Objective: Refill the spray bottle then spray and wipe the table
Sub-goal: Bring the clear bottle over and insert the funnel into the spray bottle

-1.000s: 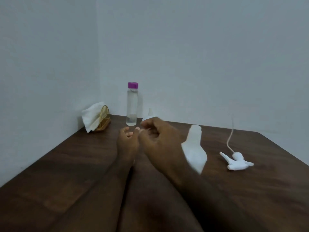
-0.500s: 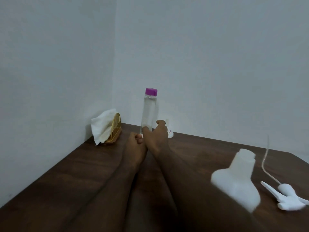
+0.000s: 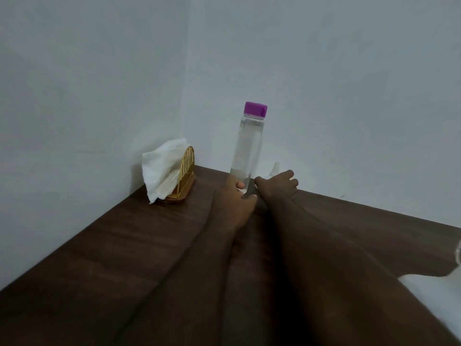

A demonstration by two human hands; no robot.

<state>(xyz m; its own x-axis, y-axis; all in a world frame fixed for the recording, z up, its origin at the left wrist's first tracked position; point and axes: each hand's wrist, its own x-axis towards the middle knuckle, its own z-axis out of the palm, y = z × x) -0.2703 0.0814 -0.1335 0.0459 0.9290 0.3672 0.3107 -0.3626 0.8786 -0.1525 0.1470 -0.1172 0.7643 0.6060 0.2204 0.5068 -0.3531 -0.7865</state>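
A tall clear water bottle (image 3: 248,146) with a purple cap stands upright near the wall corner on the dark wooden table (image 3: 104,258). My left hand (image 3: 233,198) wraps its thumb and fingers around the bottle's base. Just right of it, my right hand (image 3: 280,184) reaches forward with bent fingers over a small white cone-shaped piece (image 3: 274,168) that peeks out behind it; the hand hides whether it grips the piece. The white spray bottle's body (image 3: 439,290) shows only partly at the lower right edge, beside my right forearm.
A gold napkin holder (image 3: 185,171) with white tissues (image 3: 162,168) stands in the left corner against the wall. Walls close off the table on the left and at the back. A thin pale tube (image 3: 457,255) shows at the right edge.
Both hands have moved forward to the water bottle, and my left hand has closed around its base. The view has swung left, so the spray bottle and its trigger head have slid out of frame.
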